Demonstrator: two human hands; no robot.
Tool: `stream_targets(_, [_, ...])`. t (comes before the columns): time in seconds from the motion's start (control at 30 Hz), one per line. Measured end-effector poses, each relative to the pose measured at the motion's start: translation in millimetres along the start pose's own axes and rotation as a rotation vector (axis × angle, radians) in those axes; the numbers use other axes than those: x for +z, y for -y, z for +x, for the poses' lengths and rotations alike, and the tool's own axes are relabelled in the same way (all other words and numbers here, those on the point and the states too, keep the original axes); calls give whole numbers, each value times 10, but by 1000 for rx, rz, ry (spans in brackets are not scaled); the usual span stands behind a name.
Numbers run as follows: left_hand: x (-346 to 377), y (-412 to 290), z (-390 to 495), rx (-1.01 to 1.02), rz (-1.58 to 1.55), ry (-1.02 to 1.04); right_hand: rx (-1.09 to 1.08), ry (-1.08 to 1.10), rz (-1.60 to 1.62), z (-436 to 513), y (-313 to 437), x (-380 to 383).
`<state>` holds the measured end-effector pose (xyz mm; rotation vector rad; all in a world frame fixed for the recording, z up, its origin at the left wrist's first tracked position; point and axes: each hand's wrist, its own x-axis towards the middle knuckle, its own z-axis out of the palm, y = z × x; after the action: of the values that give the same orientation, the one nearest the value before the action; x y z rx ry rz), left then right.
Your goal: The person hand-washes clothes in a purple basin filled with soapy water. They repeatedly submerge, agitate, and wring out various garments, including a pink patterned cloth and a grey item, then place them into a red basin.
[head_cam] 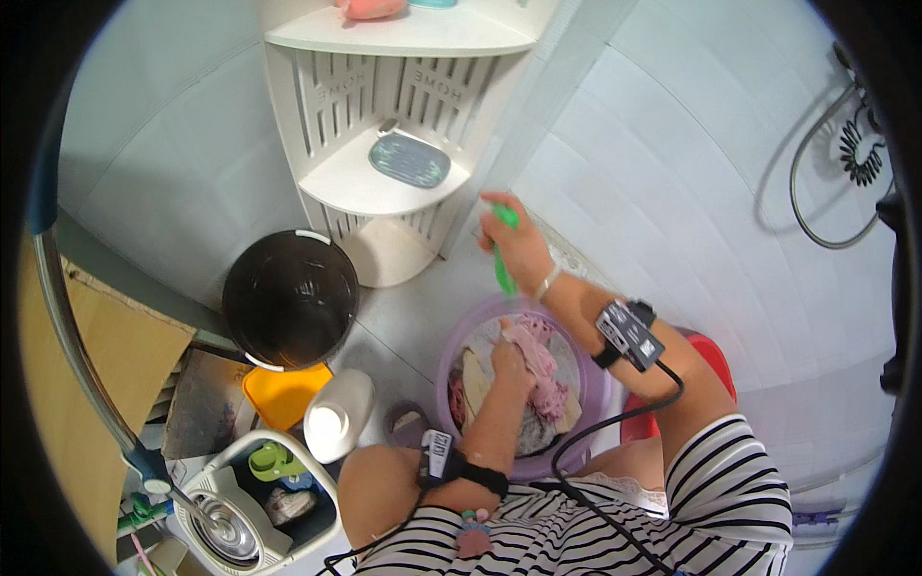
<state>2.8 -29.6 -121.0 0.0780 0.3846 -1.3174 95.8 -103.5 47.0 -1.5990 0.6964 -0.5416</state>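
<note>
A purple plastic basin stands on the floor before me, holding soaked clothes. Over it, my left hand grips a pink garment with lacy or ruffled parts. Pale yellow cloth and grey cloth lie around that garment, partly hidden by my left arm. My right hand is raised beyond the basin's far rim, closed around a green brush-like tool. The tool is blurred, so its exact kind is unclear.
A dark bucket stands left of a white corner shelf. Nearer are a white bottle, a yellow plastic container, a slipper and a mop bucket with shoes. A red basin is at the right. Cables run from my wrist devices.
</note>
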Motion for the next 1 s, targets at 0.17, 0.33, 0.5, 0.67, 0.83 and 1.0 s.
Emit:
stream_targets(0.17, [13,-42,198,-126,-66,54,-570,73,-708,1200,324,657])
stream_targets(0.33, [436,-90,134,78,50,-570,-584,51,-1109,1499,158,1052])
stream_targets(0.5, [412,-197,79,2,-104,-123,-701,15,-1125,1501,-11,988])
stream_targets(0.67, [441,-265,43,19,-76,-165,-598,274,-666,317,47,103])
stream_targets(0.83, [669,91,-218,69,-51,7,-252,324,-1207,-1328,-549,-732])
stream_targets(1.0, [679,762,-673,-158,463,253,-86,-485,-472,-1704,-997,-1157])
